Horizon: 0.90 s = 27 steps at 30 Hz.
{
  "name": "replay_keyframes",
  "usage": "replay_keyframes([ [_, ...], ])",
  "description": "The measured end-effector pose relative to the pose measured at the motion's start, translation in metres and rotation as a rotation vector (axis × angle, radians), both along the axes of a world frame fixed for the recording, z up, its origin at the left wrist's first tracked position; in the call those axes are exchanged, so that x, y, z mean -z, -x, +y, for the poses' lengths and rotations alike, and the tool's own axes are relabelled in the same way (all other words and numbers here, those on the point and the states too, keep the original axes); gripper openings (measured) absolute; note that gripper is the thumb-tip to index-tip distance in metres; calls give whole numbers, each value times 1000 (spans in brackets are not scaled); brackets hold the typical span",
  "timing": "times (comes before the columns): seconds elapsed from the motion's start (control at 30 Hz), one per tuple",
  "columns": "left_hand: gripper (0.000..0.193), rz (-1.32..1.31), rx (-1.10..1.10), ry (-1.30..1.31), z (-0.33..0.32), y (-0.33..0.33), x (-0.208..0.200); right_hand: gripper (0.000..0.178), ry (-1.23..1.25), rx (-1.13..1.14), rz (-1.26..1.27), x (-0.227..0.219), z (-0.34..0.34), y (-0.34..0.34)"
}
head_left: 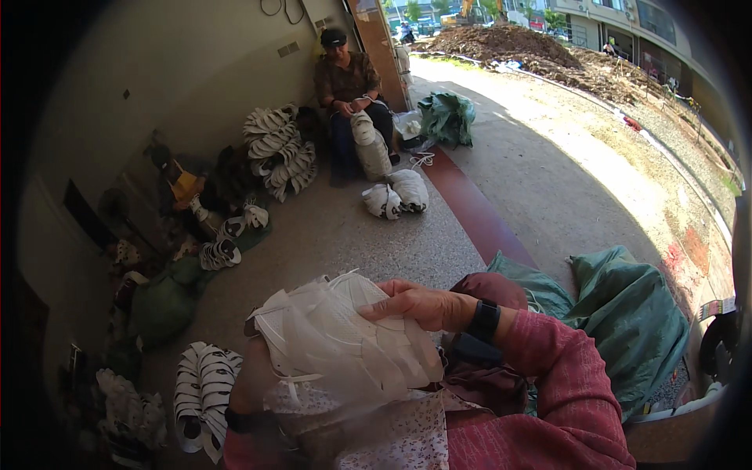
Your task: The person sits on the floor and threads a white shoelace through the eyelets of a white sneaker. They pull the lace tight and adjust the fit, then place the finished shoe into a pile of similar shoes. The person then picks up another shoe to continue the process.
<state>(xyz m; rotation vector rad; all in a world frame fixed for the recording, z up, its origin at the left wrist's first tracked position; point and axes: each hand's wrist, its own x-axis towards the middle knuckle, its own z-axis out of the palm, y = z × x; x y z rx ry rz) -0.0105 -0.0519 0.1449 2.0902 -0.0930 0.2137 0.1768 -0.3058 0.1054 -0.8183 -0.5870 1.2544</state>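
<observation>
White shoe uppers [348, 333], flat and layered with some mesh and a lace hanging at the near left, lie over my lap in front of me. My right hand [419, 304] grips their far right edge, thumb on top and fingers underneath. At their left side is my left hand [252, 374], blurred, its fingers hidden behind the pieces. A dark watch [484, 319] is on my right wrist, and a floral apron [403, 439] covers my lap.
Stacked white shoe uppers [205, 388] stand on the floor at my left, and green sacks [627, 305] at my right. Ahead, a seated co-worker [348, 78] handles a tall white stack [370, 149]. Two white bundles [398, 194] lie before them. Dark clutter lines the left wall.
</observation>
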Motion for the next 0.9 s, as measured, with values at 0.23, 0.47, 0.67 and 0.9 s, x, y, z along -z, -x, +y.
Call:
replay_keyframes([
  [0.23, 46, -172, 22, -8, -6, 36, -13, 33, -166, 26, -24, -45, -21, 22],
  [0.47, 46, -204, 17, 139, -10, 45, -13, 33, -155, -27, -119, -60, -41, 30],
  [0.67, 49, -196, -6, 172, -3, 40, 2, 33, -60, -49, -386, -81, -64, 29],
  [0.9, 53, -214, -48, 139, -5, 46, -11, 37, -60, -44, -428, -98, -67, 35],
])
